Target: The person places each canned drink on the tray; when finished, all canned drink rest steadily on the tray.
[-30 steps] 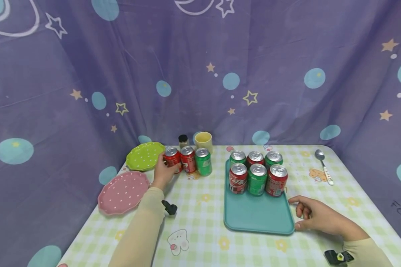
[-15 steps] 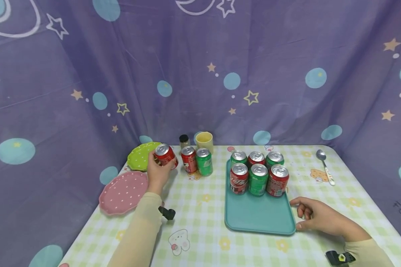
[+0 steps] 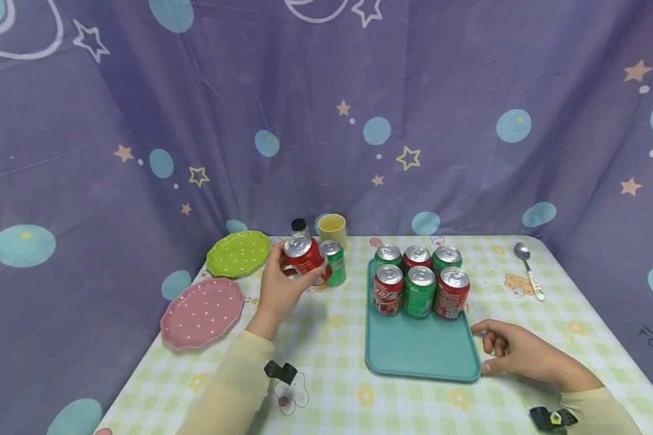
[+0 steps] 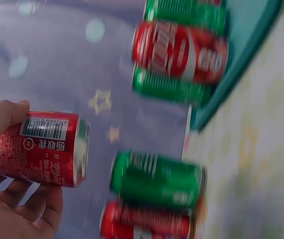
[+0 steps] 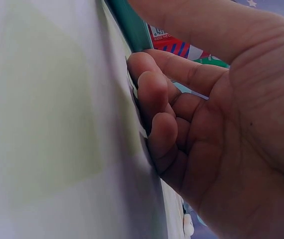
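My left hand point(image 3: 280, 293) grips a red Coke can point(image 3: 308, 258), tilted and held up over the table at the left. Beside it a green can point(image 3: 335, 269) stands on the cloth. In the left wrist view another red can point(image 4: 144, 222) shows next to the green one; in the head view the held can hides it. My right hand point(image 3: 519, 353) lies by the right edge of the teal tray point(image 3: 421, 353), index fingertip and thumb at the rim, the other fingers curled loosely. Two rows of red and green cans point(image 3: 419, 293) stand on the tray's far half.
A pink dotted plate point(image 3: 201, 314) and a green dotted plate point(image 3: 238, 254) lie at the left. Behind the cans stand a black-capped jar point(image 3: 299, 227) and a yellow cup point(image 3: 332, 228). A spoon point(image 3: 530, 272) lies far right. A purple curtain point(image 3: 326, 151) hangs behind the table.
My left hand has lifted the red can off the table, first leftward, then carried it right, in front of the other red can. My right hand has stayed at the tray.
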A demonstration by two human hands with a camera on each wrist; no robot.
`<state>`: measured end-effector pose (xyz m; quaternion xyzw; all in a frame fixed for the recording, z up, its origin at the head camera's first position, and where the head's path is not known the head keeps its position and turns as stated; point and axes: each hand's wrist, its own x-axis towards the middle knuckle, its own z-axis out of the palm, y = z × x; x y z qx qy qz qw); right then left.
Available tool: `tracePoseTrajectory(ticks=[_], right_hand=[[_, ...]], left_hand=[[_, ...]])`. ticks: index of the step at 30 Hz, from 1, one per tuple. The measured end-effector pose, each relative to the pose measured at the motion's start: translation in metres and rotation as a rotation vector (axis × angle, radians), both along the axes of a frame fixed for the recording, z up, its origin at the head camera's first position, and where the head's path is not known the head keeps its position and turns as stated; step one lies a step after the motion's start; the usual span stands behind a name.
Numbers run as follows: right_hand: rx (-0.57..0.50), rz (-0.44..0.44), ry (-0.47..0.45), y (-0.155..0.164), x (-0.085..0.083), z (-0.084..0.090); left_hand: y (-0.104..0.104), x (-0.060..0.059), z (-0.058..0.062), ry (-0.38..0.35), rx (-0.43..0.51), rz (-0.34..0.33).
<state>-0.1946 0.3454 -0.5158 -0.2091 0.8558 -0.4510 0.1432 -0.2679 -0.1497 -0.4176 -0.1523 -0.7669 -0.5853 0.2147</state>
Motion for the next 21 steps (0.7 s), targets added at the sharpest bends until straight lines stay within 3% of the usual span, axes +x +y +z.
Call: tracePoseTrajectory(ticks=[6, 15, 21], right_hand=[[-0.035, 0.013, 0.001, -0.003, 0.002, 0.000], [-0.025, 0.003, -0.005, 0.000, 0.001, -0.001], [-0.029, 0.002, -0.007, -0.001, 0.001, 0.000]], left_hand=[[0.043, 0.019, -0.003, -0.009, -0.080, -0.120], [0.096, 0.030, -0.018, -0.034, -0.131, -0.269], [0.122, 0.040, -0.025, -0.057, -0.204, -0.318]])
